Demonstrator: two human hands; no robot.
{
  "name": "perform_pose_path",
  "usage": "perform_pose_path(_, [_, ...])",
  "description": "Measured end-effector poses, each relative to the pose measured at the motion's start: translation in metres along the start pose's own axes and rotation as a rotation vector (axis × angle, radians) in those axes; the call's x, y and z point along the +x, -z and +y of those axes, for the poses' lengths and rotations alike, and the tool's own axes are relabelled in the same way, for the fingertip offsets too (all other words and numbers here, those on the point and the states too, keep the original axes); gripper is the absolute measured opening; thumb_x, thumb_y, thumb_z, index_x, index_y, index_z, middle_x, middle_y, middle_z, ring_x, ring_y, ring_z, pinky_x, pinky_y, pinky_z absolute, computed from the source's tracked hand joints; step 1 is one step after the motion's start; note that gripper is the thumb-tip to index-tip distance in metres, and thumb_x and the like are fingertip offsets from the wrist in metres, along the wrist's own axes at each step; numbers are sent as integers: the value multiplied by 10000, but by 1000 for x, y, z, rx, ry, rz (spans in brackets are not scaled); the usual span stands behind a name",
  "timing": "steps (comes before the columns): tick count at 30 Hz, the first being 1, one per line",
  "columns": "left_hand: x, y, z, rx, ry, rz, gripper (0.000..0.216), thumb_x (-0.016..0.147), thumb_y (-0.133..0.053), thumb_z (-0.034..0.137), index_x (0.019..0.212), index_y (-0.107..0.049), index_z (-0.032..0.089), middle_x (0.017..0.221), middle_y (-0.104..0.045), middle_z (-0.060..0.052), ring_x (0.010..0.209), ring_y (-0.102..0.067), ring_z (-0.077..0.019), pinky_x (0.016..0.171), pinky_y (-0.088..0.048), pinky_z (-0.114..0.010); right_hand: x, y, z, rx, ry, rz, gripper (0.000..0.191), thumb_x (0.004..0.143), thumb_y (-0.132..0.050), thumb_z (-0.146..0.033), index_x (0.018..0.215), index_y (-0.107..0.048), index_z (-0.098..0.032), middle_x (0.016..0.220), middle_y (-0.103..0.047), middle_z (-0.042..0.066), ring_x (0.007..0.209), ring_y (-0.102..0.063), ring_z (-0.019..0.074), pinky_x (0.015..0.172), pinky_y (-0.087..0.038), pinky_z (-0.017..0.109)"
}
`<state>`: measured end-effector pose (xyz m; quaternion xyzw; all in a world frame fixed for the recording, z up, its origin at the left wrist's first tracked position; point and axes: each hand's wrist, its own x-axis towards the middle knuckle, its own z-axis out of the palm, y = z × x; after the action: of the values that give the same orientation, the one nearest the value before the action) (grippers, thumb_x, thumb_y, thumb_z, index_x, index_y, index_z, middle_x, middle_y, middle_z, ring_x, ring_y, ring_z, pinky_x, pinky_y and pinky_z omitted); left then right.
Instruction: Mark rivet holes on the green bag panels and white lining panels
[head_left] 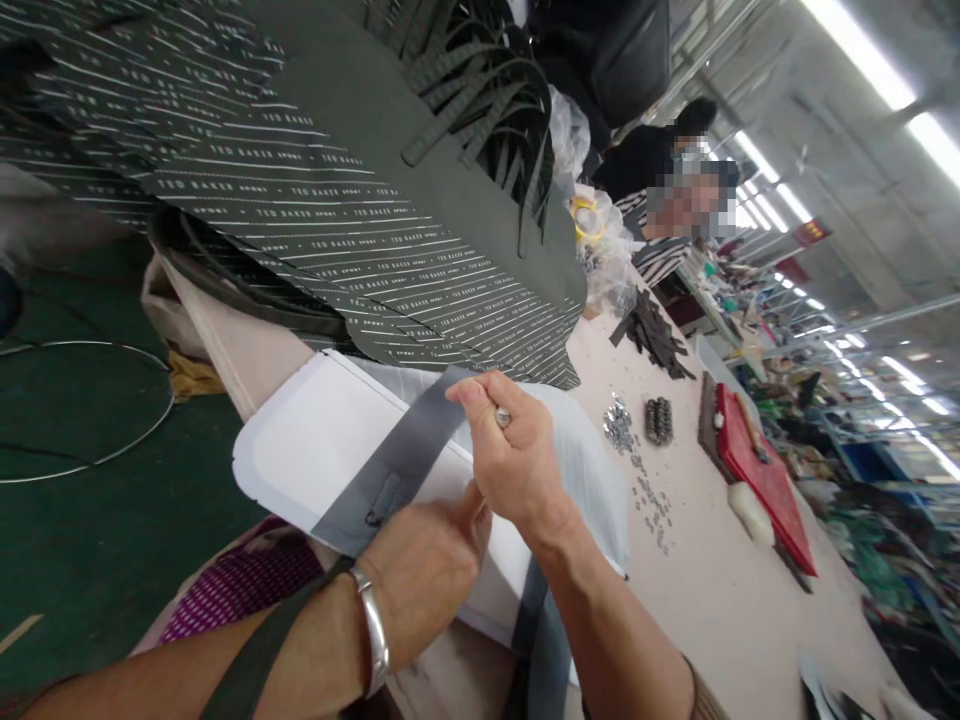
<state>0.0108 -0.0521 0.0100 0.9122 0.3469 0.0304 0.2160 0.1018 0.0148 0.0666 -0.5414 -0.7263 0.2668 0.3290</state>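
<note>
A white panel (300, 430) with rounded corners lies at the table's near edge, a smooth grey strip (405, 450) crossing it. The strip has a small slot-shaped detail with a dark spot. My right hand (514, 450), with a ring, is closed at the strip's upper end, thumb and finger pinching it. Just below, my left hand (427, 565), with a silver bangle at the wrist, is closed over the panel. Its fingertips meet the underside of my right hand, and what they hold is hidden. A dark green strap (277, 635) lies across my left forearm.
Dark printed fabric sheets (337, 210) and black straps (495, 100) are piled behind. On the table (720, 620) are small metal pieces (619, 425), dark strips (656, 335) and a red board (769, 480) with a hammer (752, 430). Another person (637, 165) is farther back.
</note>
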Motion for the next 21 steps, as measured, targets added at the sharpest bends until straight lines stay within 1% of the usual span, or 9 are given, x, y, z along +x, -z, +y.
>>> perform_pose_path(3, [1,1,0,-31,15,-21,315,818,-408,-34,987,-637,101,810,-693,-101,722,-681,-262,572,-560,-371,-4,-2,-1,-65,22,-34,250,957,-454,-281,837,-656,-195,677,-608,-25,583,-536,101,598,-427,227])
perform_pose_path(6, [1,0,-1,-52,41,25,332,838,-395,-8,1066,-609,101,815,-680,-90,701,-677,-264,558,-570,-387,-14,2,2,-56,42,31,237,957,-468,-268,829,-653,-195,649,-587,-31,537,-502,91,556,-411,227])
perform_pose_path(8, [0,-1,-3,-63,39,55,349,849,-395,11,1133,-577,102,867,-670,-92,683,-671,-253,542,-573,-386,-21,9,5,-7,17,84,234,959,-479,-281,830,-656,-198,599,-548,-41,492,-466,86,515,-392,232])
perform_pose_path(10, [-1,0,-4,-72,31,73,361,847,-409,21,1167,-554,104,999,-655,-113,690,-669,-238,552,-582,-387,-26,18,9,111,-48,142,241,959,-490,-320,835,-657,-200,529,-478,-59,431,-416,82,451,-353,233])
perform_pose_path(12, [-2,2,-4,-65,37,73,349,838,-424,19,1149,-554,111,1103,-620,-126,713,-669,-230,573,-590,-390,-27,26,12,281,-96,246,245,948,-512,-369,837,-652,-201,479,-395,-82,379,-362,74,388,-295,220])
perform_pose_path(15, [-5,4,-3,-30,45,71,284,844,-407,10,1049,-564,128,1068,-603,-105,727,-664,-231,583,-594,-395,-25,29,17,489,-70,427,270,924,-536,-427,802,-618,-200,448,-270,-117,330,-263,58,343,-232,200])
perform_pose_path(17, [-4,6,-1,-9,53,69,285,855,-362,0,1010,-556,140,1017,-598,-88,724,-662,-230,585,-596,-401,-24,23,21,574,-66,506,273,910,-550,-437,778,-580,-199,451,-241,-128,328,-239,54,338,-227,191])
perform_pose_path(19, [-2,9,1,-7,69,43,301,847,-343,-8,1001,-550,147,1004,-595,-80,727,-665,-233,600,-598,-413,-28,19,23,622,-116,504,269,906,-552,-436,779,-557,-199,451,-254,-129,335,-250,56,343,-237,186])
perform_pose_path(21, [-1,12,1,-28,90,2,299,830,-364,-5,1004,-549,153,1029,-594,-80,750,-674,-238,636,-599,-421,-40,25,22,566,-216,395,257,915,-533,-413,780,-563,-198,442,-275,-123,349,-262,59,354,-240,183])
